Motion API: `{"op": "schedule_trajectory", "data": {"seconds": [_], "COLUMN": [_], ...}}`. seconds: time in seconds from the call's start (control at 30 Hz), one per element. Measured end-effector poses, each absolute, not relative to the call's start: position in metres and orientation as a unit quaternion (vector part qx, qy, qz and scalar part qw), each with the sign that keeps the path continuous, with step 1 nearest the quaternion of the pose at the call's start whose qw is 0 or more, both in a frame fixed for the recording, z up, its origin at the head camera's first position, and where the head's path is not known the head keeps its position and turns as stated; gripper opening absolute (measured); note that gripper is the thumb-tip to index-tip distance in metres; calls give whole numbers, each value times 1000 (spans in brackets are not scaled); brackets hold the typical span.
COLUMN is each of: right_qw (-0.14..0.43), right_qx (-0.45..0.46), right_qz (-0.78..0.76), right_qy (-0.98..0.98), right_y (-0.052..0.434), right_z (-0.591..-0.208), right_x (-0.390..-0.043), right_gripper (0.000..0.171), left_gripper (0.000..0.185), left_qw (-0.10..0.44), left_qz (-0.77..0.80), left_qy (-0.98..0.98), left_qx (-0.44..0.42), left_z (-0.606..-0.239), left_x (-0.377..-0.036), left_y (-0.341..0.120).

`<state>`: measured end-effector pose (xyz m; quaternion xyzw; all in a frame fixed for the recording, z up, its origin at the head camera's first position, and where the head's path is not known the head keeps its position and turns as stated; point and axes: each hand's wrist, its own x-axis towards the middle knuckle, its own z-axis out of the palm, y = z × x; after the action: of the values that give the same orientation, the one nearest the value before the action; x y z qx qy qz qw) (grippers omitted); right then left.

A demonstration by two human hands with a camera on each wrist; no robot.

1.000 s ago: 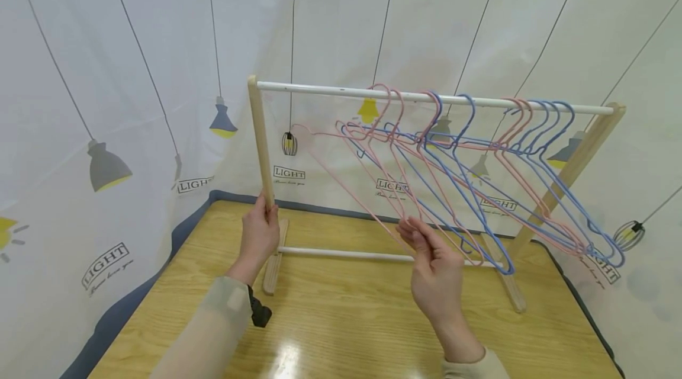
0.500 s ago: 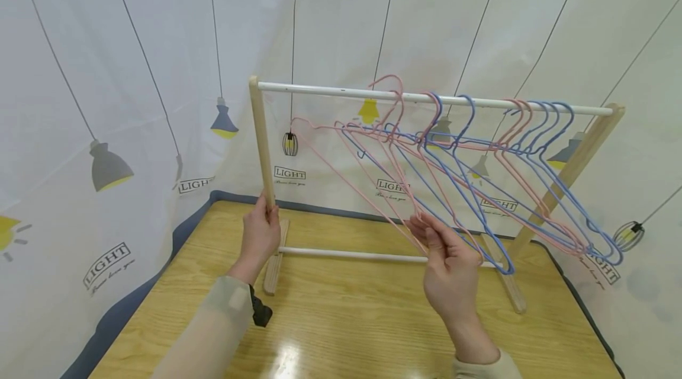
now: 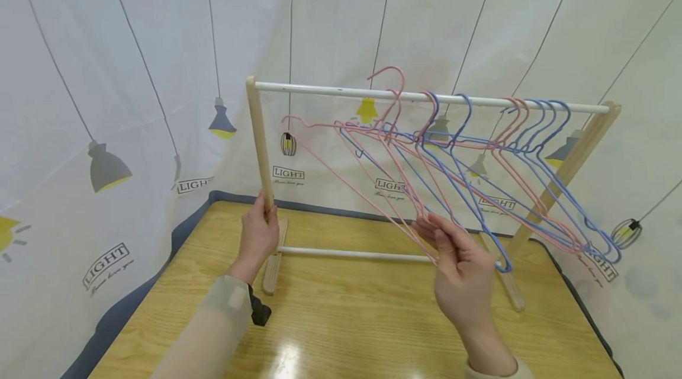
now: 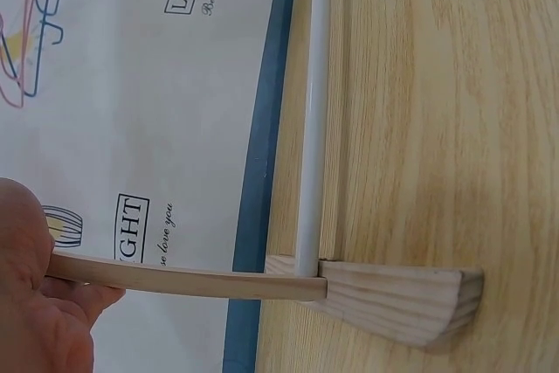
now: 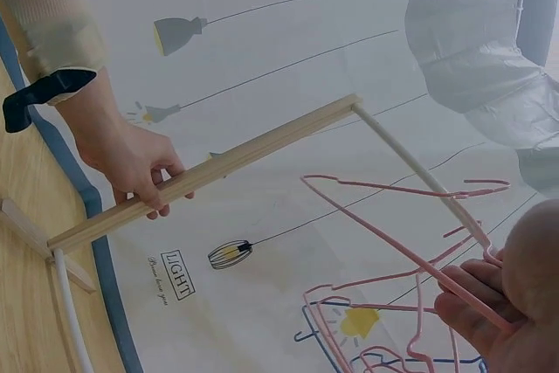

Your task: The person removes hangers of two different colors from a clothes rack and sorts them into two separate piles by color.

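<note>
Head view: small tabletop clothes rack (image 3: pixel 426 96) of pale wooden side posts and white rods, standing on a light wood-grain table (image 3: pixel 346 331) in front of a white curtain printed with hanging lamps (image 3: pixel 106 71). Left hand (image 3: pixel 259 237) wrapped round the rack's left wooden post (image 3: pixel 260 142), low down and just above the foot, fingers curled on the wood; judged a steadying hold, so the light frame does not slide or tip while a hanger is worked free. Same hold visible from the left wrist view (image 4: pixel 35 303), with the post (image 4: pixel 183 280) running to the wedge-shaped wooden foot (image 4: pixel 402 299) and the white lower rod (image 4: pixel 313 111) lying along the table.

Right hand (image 3: pixel 460 272) in front of the rack, right of its middle, fingertips pinching the bottom bar of a thin pink wire hanger (image 3: pixel 373 148). Hook of that hanger (image 3: pixel 388 80) raised above the white top rod, no longer seated on it; body slanting down from the left side of the rack toward the pinching fingers. Grip at the low bar seems chosen for leverage, lifting the hook clear without reaching among the others. From the right wrist view, pink wire (image 5: pixel 419 259) passing between thumb and fingers (image 5: pixel 476 325).

Remaining pink and blue wire hangers (image 3: pixel 511 154) hooked on the top rod, crowded toward the rack's right half and swung sideways, overlapping.
</note>
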<state>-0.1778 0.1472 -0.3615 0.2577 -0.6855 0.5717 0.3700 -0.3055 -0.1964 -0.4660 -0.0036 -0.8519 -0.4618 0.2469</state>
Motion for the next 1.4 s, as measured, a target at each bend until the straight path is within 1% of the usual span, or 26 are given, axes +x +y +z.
{"op": "schedule_trajectory", "data": {"seconds": [0.2, 0.37, 0.5, 0.63, 0.77, 0.87, 0.9, 1.0, 1.1, 1.13, 1.23, 1.4], "right_qw": [356, 335, 300, 263, 235, 212, 202, 164, 118, 103, 39, -83], "right_qx": [266, 252, 219, 187, 182, 202, 212, 242, 279, 292, 316, 290], "right_qz": [578, 582, 598, 605, 611, 637, 643, 662, 677, 687, 721, 766], "right_qy": [-684, -696, -711, -728, -734, -713, -708, -690, -671, -658, -616, -567], "right_y": [155, 165, 173, 181, 191, 200, 204, 218, 234, 239, 253, 274], "right_z": [-357, -356, -355, -354, -355, -359, -362, -372, -385, -390, -404, -423], "right_x": [-162, -147, -136, -123, -114, -111, -110, -108, -108, -108, -109, -110], "right_gripper": [32, 31, 29, 27, 26, 27, 27, 28, 32, 33, 37, 40], "left_gripper": [22, 25, 25, 21, 21, 22, 26, 30, 28, 24, 13, 11], "left_qw": [244, 238, 234, 238, 245, 247, 248, 247, 250, 251, 264, 268], "left_qz": [-464, -470, -469, -463, -457, -454, -453, -449, -449, -453, -456, -456], "left_qy": [-851, -850, -852, -854, -855, -856, -856, -859, -858, -856, -850, -849], "left_qx": [-2, 0, -5, -12, -14, -7, -4, 0, -1, -3, -10, -17], "left_z": [-466, -465, -465, -465, -465, -464, -464, -463, -464, -464, -465, -466], "left_x": [-306, -305, -304, -305, -306, -306, -307, -307, -308, -308, -310, -309], "left_y": [-199, -200, -202, -203, -203, -202, -202, -200, -199, -199, -199, -199]}}
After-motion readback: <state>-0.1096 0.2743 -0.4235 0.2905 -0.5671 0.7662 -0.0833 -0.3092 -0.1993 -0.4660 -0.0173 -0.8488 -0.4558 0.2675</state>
